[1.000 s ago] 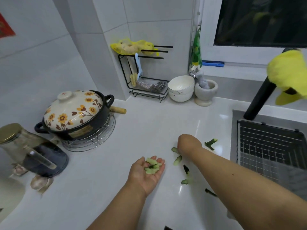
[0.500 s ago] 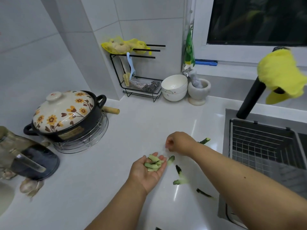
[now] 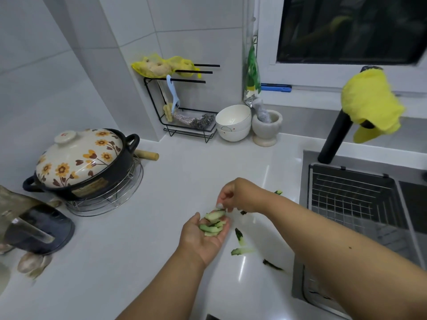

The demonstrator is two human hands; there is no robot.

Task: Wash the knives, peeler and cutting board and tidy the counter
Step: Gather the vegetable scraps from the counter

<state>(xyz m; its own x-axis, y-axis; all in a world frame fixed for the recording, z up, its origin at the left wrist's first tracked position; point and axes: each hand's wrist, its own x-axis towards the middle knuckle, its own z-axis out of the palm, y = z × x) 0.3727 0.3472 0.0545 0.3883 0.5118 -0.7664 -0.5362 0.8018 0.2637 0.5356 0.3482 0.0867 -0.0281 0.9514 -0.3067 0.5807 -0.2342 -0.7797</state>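
Your left hand [image 3: 205, 236] lies spread, palm up, cradling gathered peels [image 3: 213, 224]; your right hand [image 3: 233, 197] pinches one onto that pile. On the table [image 3: 161, 227], several scraps [image 3: 239, 234] remain; knives, peeler and cutting board are not visible.

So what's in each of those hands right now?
The left hand cups a pile of cucumber peels in its upturned palm. The right hand pinches one peel by its end, over that pile.
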